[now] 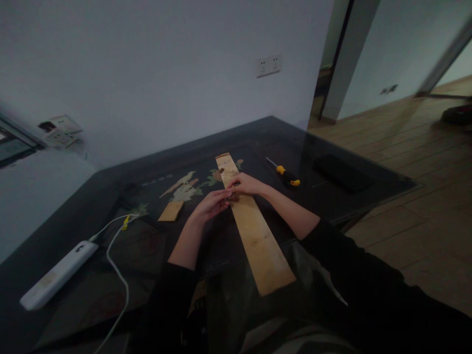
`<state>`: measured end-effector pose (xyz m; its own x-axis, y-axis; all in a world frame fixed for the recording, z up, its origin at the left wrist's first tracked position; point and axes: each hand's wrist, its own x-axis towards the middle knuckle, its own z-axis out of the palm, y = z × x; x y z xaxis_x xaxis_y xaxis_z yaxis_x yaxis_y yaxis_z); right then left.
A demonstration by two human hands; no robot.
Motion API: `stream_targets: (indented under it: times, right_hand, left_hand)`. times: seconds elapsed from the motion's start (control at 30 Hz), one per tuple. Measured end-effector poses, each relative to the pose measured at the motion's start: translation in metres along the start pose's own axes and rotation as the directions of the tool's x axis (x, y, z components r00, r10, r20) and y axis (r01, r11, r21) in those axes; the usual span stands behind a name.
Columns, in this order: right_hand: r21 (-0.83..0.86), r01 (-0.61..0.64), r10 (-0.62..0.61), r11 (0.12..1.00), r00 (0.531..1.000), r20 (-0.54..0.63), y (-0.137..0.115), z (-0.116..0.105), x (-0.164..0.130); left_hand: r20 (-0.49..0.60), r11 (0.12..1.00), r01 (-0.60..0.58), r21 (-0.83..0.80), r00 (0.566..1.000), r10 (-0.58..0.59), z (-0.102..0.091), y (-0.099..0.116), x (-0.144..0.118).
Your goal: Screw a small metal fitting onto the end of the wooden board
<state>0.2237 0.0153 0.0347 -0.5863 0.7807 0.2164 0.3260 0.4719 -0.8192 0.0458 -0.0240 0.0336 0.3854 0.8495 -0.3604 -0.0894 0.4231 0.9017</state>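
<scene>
A long wooden board (258, 241) runs from the tabletop toward my body, its near end reaching past the table's edge. Above its middle, my left hand (214, 204) and my right hand (245, 184) meet with fingers pinched together. Something small and dark sits between the fingertips, too small to name. Farther along the board, near its far end, are dark marks. To the right lies a screwdriver (283, 173) with a yellow and black handle, apart from my hands. A small square wood piece (171, 211) rests left of my left hand.
The dark glossy table (295, 216) has a bird and flower pattern. A white power strip (61, 275) with a white cable (123, 280) lies at the left. A flat black object (342, 172) is at the right. A wall with a socket (269, 65) stands behind.
</scene>
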Motion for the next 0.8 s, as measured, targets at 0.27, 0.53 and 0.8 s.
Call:
stream_targets:
  times: [0.27,0.53,0.8]
  right_hand:
    - [0.016,-0.001,0.0,1.0,0.998,0.066,0.01,0.001,0.002]
    - [-0.027,0.01,-0.008,1.0,0.998,0.067,0.012,0.005,0.004]
    - [0.43,-0.071,0.202,0.9,0.942,-0.269,-0.009,0.007,0.001]
  left_hand:
    - [-0.011,0.987,-0.016,0.159,1.0,0.018,-0.002,-0.004,0.001]
    - [-0.016,0.968,0.001,0.251,1.0,0.003,0.001,-0.004,-0.003]
    - [-0.021,0.973,-0.002,0.231,1.0,0.008,0.001,-0.002,-0.003]
